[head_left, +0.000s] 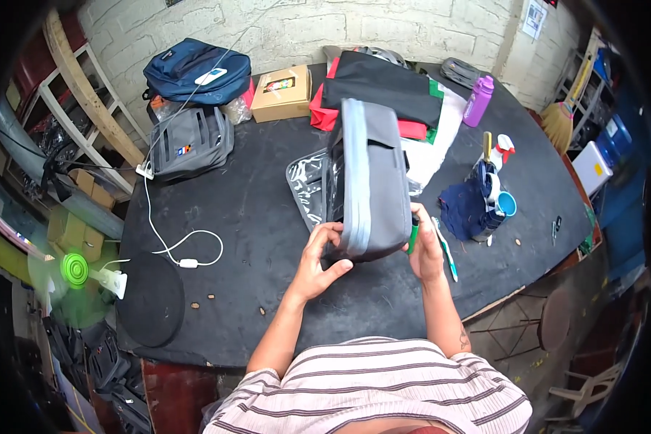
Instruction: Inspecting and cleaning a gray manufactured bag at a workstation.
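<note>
A grey boxy bag (389, 188) with a light blue zipper band (357, 181) stands tilted up in front of me, above the table. My left hand (317, 264) grips its lower left corner, the thumb stretched out along the near side. On the lower right side, my right hand (428, 249) supports the bag with its fingers partly hidden behind it. A small green object (413, 237) shows between that hand and the bag; its kind is unclear. A clear plastic-covered dark panel (305, 186) lies left of the bag. Beside my right hand rests a white and teal toothbrush-like tool (447, 253).
Behind are a blue backpack (195, 69), a grey backpack (192, 141), a cardboard box (282, 98) and folded black fabric (376, 83). To the right stand a purple bottle (477, 103), a spray bottle (503, 148) and a teal cup (507, 204). A green fan (74, 269) is left.
</note>
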Demonstrator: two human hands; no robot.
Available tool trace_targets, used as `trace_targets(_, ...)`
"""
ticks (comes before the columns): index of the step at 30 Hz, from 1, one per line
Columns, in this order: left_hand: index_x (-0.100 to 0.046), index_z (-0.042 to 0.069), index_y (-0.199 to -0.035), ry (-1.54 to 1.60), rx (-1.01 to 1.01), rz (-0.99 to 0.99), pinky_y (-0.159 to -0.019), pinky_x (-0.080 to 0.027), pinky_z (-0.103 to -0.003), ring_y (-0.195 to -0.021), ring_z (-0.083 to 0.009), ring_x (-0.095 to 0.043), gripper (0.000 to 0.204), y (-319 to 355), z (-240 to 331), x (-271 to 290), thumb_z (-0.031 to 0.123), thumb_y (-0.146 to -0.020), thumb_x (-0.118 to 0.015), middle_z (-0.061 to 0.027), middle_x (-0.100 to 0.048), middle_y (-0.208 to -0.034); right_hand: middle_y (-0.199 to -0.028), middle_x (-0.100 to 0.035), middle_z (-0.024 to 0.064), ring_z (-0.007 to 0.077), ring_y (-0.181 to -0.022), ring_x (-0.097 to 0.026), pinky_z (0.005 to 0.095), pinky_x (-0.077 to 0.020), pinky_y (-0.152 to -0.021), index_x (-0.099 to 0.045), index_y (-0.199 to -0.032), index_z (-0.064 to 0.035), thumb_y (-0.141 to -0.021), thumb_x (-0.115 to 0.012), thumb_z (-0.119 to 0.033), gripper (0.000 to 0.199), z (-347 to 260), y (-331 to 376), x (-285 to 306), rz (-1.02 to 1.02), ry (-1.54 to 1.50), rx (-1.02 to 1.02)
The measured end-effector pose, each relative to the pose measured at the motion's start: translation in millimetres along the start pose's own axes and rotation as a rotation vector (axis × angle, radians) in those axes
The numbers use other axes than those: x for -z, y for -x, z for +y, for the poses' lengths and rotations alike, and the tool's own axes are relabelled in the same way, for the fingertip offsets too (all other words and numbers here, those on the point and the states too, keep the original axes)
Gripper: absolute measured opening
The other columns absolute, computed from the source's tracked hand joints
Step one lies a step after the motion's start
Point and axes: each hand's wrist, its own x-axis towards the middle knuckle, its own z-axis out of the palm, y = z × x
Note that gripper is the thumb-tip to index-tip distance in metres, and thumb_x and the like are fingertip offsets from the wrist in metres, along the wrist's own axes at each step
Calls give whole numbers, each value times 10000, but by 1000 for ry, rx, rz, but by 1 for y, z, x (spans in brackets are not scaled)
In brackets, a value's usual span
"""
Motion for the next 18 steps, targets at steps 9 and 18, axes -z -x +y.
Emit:
trace_targets(9,-486,-2,-1064,-108,-56,276,-846,-403,-340,-974,-244,-466,524,-20,31,-2,200,-660,-753,-125,-450,-1040,-753,-435,-83,3,-652,-367,172,-304,-585,-562,-1081,-38,-801,-670,-133,314,-10,0,-15,72,347,-51)
trace_targets(18,-506,156,-1295,-532,-49,54,-1057,-301,-452,-1271,-402,-327,618,-69,68,8,126,-712,-708,-198,-329,-1354,-730,-415,-80,-8,-625,-340,160,-286,-550,-544,-1081,-27,-797,-652,-76,309,-13,21,-15,70,427,5)
